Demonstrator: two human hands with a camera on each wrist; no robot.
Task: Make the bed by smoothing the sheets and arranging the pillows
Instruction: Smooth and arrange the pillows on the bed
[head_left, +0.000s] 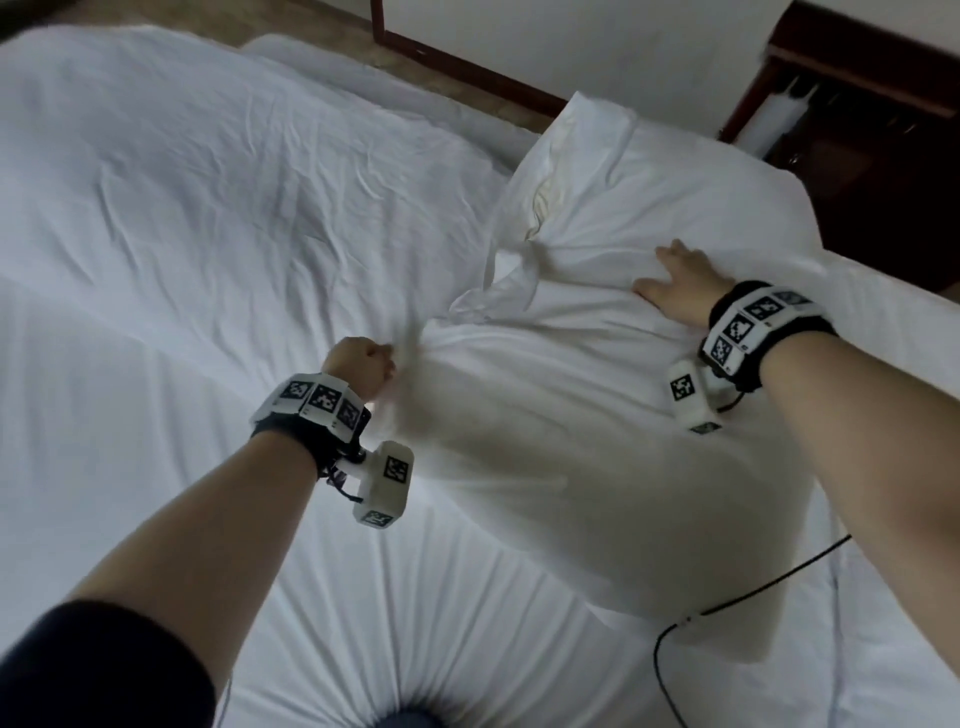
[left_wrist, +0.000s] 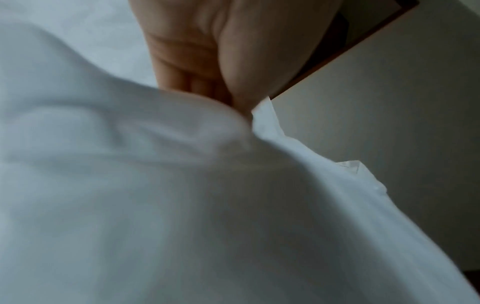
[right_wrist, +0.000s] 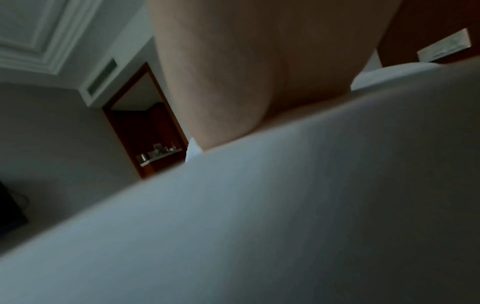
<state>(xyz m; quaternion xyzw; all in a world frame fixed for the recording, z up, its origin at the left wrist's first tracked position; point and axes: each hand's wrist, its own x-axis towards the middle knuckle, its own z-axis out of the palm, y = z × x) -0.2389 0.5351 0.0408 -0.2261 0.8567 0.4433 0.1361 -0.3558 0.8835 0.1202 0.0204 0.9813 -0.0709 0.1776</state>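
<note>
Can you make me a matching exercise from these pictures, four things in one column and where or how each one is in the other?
Things:
1. left hand
2. right hand
3. pillow
4. black cable

States:
A. lies flat, fingers spread, on the pillow
B. trails over the sheet near the bed's edge
C. grips a bunched corner of pillowcase
D. lies on the bed between both hands

Pairs: 1-C, 2-A, 3-D, 4-B

We see a dim room with soft, cool light and no glare. The head view bends at its edges. Both wrist views are blurred, the fabric close to the lens out of focus and grey with shadow.
</note>
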